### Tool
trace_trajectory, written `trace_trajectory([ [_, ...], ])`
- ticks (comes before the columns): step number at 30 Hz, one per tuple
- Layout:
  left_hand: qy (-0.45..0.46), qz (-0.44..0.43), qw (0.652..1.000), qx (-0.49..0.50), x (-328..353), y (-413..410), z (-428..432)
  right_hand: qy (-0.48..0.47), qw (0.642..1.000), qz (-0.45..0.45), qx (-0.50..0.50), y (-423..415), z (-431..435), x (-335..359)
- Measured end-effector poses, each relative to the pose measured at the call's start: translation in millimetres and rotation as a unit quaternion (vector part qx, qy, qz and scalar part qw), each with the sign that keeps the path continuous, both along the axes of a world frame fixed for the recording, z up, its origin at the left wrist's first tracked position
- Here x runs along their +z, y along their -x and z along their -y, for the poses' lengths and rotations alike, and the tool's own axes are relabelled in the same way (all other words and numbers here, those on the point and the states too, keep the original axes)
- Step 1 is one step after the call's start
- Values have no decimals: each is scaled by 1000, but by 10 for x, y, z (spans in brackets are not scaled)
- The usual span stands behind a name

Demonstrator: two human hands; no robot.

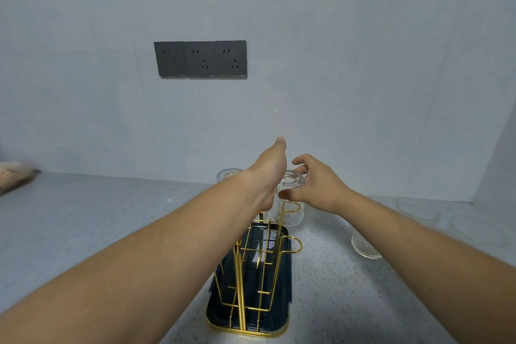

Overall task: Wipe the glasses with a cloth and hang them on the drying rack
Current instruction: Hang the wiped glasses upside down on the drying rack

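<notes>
A gold wire drying rack (252, 268) stands on a dark tray (284, 282) on the grey counter. Two clear ribbed glasses hang upside down at its far end. My right hand (315, 187) curls round the right glass (291, 211), with the thumb on its side and the fingers over its upturned base. The left glass (227, 174) is mostly hidden behind my left hand (269, 170), which reaches past the rack with the thumb up and the fingers out of sight. A third glass (364, 248) stands on the counter to the right, partly behind my right forearm. No cloth is visible.
Two clear glass bowls (417, 209) sit at the far right of the counter. A wall with a dark triple socket (201, 60) closes the back. A wooden object (15, 179) lies at the far left edge.
</notes>
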State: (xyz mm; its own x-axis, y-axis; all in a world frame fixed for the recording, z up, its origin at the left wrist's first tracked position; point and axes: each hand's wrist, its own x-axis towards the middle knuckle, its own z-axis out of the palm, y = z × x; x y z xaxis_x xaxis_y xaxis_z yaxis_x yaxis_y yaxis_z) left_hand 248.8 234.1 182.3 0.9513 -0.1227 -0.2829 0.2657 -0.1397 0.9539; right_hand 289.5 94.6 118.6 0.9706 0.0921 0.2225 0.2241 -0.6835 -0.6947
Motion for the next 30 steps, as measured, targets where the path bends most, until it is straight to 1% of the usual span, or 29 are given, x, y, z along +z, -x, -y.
trace_trajectory([
  [17, -12, 19, 1000, -1, -26, 96, 2, -6, 1000, -19, 8, 13, 20, -46],
  [22, -11, 55, 998, -18, -26, 159, 5, 0, 1000, -2, -11, 156, 144, -22],
  [25, -20, 84, 996, -14, -19, 224, 15, 3, 999, 31, -26, 358, 308, 34],
  [28, -62, 138, 988, -1, 20, 393, 32, 2, 996, 74, -59, 635, 574, 63],
  [30, -62, 199, 978, -5, 50, 573, 93, -6, 992, 86, -87, 869, 788, 60],
])
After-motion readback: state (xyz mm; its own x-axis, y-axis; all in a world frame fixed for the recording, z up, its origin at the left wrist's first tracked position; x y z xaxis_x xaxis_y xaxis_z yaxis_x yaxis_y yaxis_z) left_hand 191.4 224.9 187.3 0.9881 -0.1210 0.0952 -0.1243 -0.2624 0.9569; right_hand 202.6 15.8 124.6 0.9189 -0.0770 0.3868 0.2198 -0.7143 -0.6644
